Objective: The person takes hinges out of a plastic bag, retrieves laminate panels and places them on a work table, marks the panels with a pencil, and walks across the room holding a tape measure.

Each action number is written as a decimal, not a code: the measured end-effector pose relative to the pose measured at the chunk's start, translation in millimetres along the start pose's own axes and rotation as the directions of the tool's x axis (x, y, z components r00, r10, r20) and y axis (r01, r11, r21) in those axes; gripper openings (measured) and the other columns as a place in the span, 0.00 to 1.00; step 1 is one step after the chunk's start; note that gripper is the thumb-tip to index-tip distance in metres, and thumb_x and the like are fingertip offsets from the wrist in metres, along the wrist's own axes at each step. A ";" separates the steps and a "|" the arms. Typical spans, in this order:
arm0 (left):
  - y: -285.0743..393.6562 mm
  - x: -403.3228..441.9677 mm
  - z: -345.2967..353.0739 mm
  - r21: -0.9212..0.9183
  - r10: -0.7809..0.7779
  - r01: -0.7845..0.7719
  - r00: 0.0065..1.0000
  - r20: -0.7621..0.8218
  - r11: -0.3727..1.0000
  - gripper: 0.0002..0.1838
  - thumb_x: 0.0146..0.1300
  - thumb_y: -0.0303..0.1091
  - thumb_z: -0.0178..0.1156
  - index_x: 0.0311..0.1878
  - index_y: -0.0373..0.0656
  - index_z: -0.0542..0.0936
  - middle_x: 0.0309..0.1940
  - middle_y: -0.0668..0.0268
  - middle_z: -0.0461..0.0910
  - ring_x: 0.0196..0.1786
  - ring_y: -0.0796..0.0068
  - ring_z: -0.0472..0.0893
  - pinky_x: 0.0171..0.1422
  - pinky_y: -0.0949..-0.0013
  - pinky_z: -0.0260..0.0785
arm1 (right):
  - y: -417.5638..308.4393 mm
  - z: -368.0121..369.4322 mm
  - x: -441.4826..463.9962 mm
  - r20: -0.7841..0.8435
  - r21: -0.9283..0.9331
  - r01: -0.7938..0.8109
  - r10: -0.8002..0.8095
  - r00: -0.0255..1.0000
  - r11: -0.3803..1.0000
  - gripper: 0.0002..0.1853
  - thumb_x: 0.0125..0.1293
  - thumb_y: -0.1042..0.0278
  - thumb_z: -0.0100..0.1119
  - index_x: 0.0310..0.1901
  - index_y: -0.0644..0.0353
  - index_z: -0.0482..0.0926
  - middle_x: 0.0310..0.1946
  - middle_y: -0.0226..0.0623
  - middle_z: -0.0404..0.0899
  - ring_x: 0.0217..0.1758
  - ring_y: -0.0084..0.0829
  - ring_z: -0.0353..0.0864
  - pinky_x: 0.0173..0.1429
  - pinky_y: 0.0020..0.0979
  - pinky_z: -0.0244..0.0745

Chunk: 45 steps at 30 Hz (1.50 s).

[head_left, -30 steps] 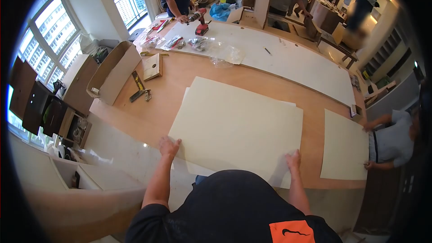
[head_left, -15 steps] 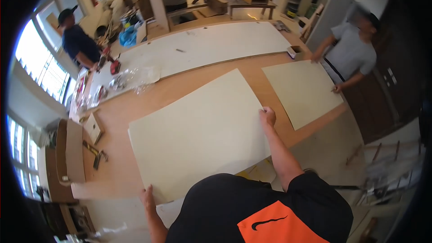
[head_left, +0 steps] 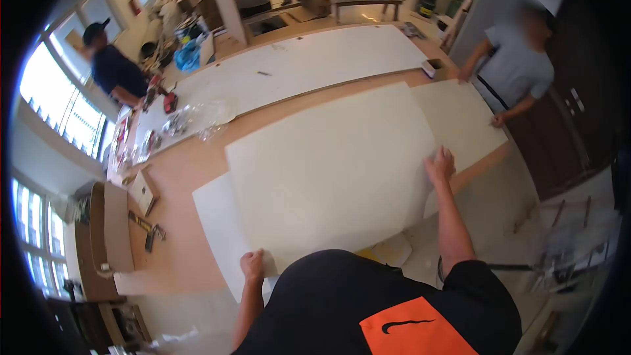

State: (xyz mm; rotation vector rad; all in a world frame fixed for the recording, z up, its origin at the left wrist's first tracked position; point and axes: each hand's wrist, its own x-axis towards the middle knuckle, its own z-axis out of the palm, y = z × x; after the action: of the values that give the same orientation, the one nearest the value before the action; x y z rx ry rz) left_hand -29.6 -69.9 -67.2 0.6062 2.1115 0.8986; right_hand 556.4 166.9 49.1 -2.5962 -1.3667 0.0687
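Note:
I hold a large off-white sheet (head_left: 328,171) by its opposite edges, raised over the wooden worktable (head_left: 181,204). My left hand (head_left: 253,265) is closed on its near left edge, fingers partly hidden. On the right edge, my right hand (head_left: 440,165) grips with the thumb side up. Another pale sheet (head_left: 215,223) shows from beneath on the left. To the right, the held sheet overlaps a further cream sheet (head_left: 463,108), on which a co-worker in grey rests both hands.
A long white panel (head_left: 315,59) lies across the far side with clear plastic bags (head_left: 207,118) and a red power drill (head_left: 170,102). A hammer (head_left: 150,230) and a small wooden block (head_left: 143,192) lie at left. A person in dark clothing (head_left: 118,69) stands far left.
Both my hands have moved right, carrying the top sheet with them. The sheet beneath is now exposed on the left, and the co-worker's sheet is partly covered.

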 end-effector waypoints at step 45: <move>-156.7 -47.2 -193.5 -0.378 -0.325 0.316 0.945 0.041 0.870 0.27 0.68 0.53 0.65 0.31 0.32 0.83 0.26 0.66 0.79 0.26 0.76 0.74 0.28 0.66 0.68 | 25.1 -29.1 -212.6 0.565 0.806 -0.503 0.155 0.810 -0.311 0.34 0.80 0.39 0.29 0.74 0.57 0.62 0.76 0.37 0.62 0.78 0.46 0.59 0.81 0.51 0.54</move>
State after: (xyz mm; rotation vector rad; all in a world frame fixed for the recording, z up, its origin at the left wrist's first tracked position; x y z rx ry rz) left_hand -172.7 -279.0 -73.0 0.0379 1.9066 1.0843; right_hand 459.6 -25.9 60.8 -1.2597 -0.0212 1.1176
